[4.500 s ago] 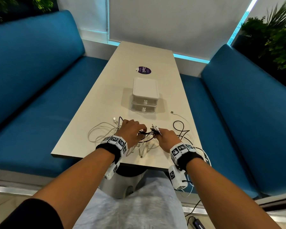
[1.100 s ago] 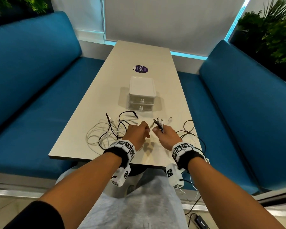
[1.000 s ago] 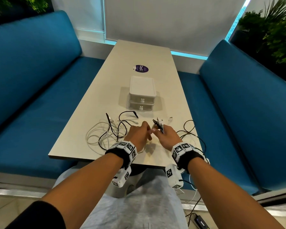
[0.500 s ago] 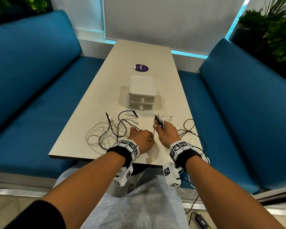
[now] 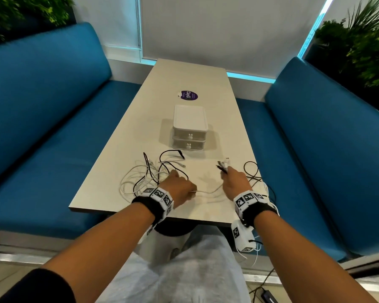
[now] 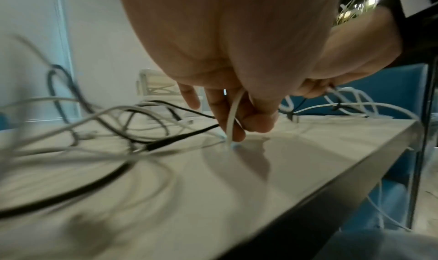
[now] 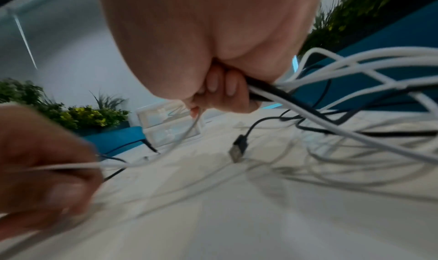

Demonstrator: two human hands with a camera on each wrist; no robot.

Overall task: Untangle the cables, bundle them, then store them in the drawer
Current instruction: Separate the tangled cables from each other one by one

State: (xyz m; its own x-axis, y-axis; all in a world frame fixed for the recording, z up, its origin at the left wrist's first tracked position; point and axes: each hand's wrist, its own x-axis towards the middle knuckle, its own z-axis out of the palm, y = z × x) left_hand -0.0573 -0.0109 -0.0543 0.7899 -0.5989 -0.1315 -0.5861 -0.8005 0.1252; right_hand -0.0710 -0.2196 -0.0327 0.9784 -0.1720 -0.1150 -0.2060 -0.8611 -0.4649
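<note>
We are standing at the counter [image 5: 140,119], and our hands are now drawing apart where half a second ago they sat nearly touching: a white cable [image 5: 208,191] is stretching in a slack line between them, which we judge means one strand is being run out of the knot, so untangling is under way while bundling and storing are not yet begun. The drawers [image 5: 189,127] are sitting shut in mid-counter, beyond the hands and apart from them. The cables [image 5: 149,173] are lying mostly in a loose heap of white and black loops at our left, with further loops trailing off the near right edge. Our left hand [image 5: 179,189] is keeping its grip pinched on the white cable, fingertips [image 6: 237,134] down at the surface. Our right hand [image 5: 235,182] is holding its grip clamped on a cluster of cable ends, plugs [image 5: 223,165] sticking out forward. A black USB plug [image 7: 238,149] is lying loose below it.
</note>
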